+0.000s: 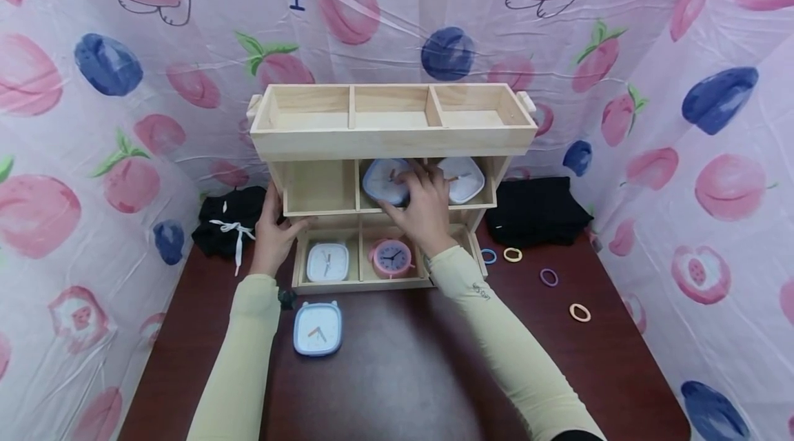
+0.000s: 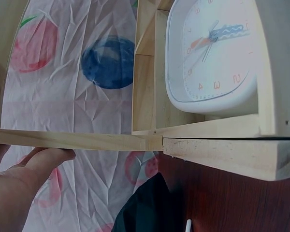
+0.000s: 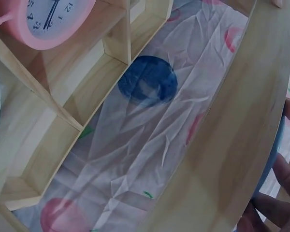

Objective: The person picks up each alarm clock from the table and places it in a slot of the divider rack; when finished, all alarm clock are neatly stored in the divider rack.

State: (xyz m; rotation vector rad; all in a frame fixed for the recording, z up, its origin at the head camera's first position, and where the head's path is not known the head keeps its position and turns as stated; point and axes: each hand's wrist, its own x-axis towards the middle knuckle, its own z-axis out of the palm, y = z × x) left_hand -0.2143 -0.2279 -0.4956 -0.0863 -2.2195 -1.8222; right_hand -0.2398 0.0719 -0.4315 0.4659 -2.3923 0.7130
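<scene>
A three-tier wooden rack point(image 1: 394, 143) stands on the table. My right hand point(image 1: 428, 210) reaches into its middle tier and grips a blue-rimmed clock point(image 1: 383, 179) in the centre compartment. Beside it, on the right, leans a white clock point(image 1: 469, 187). My left hand point(image 1: 271, 240) rests against the rack's left side; in the left wrist view its fingers point(image 2: 50, 159) touch the outer face of a board. Down in the bottom tier sit a white clock point(image 1: 327, 262) and a round pink clock point(image 1: 393, 259). Another light-blue clock point(image 1: 318, 329) lies on the table in front.
Folded black cloth point(image 1: 536, 210) lies right of the rack. On the left is a black bundle point(image 1: 229, 220) with a white cord. Several coloured rings, among them a purple ring point(image 1: 548, 278), are scattered at right. A fruit-patterned curtain point(image 1: 347, 62) surrounds the table.
</scene>
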